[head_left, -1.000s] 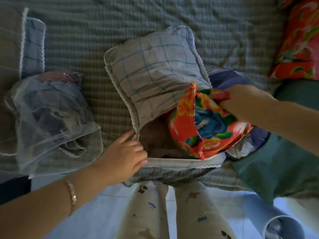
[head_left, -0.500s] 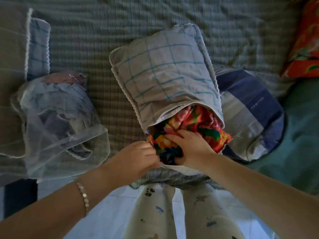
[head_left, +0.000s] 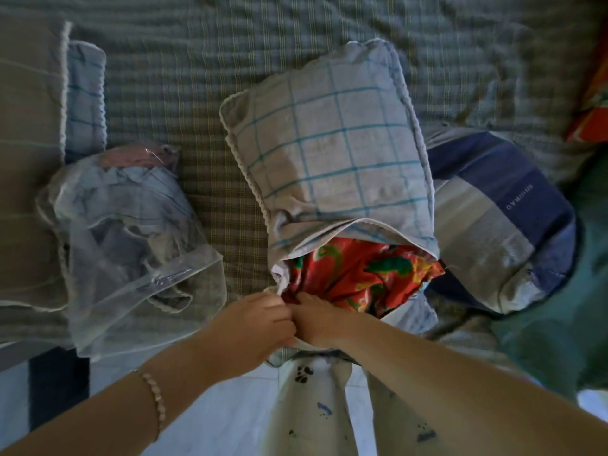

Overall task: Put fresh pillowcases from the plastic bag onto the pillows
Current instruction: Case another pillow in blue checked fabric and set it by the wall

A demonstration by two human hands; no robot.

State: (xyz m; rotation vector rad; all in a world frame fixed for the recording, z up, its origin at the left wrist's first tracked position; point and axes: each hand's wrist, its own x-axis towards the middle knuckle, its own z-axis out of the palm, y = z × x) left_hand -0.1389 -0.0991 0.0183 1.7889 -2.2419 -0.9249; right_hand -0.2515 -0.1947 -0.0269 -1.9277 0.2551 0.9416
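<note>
Your two hands meet at the open end of the checked pillowcase [head_left: 332,153], near 6 o'clock in the view. The hands touch each other.

Your left hand [head_left: 253,324] has its fingers curled. It pinches the pale edge of the pillowcase at the corner of the opening. A thin bracelet [head_left: 154,399] sits on that wrist.

Your right hand [head_left: 316,319] has its fingers bent down too. Its fingertips are tucked in where the red cloth meets the pillowcase edge, and they are hidden. You cannot tell what they hold.

The pillowcase lies in the middle of the bed [head_left: 197,77]. Its closed end points to 12 o'clock and its open end points to 6 o'clock. The red flowery pillow [head_left: 362,274] is mostly inside it. A bunched red part sticks out of the opening, toward 4 o'clock from your hands.

The plastic bag [head_left: 131,235] lies on the bed at 9 o'clock from the pillowcase, apart from it. Folded cloth shows through the bag.

A blue and grey striped pillow [head_left: 500,209] lies at 3 o'clock, just beside the pillowcase. A green cloth [head_left: 575,307] lies at 4 o'clock. Another bit of red flowery cloth [head_left: 592,103] shows at 2 o'clock, at the edge of the view.
</note>
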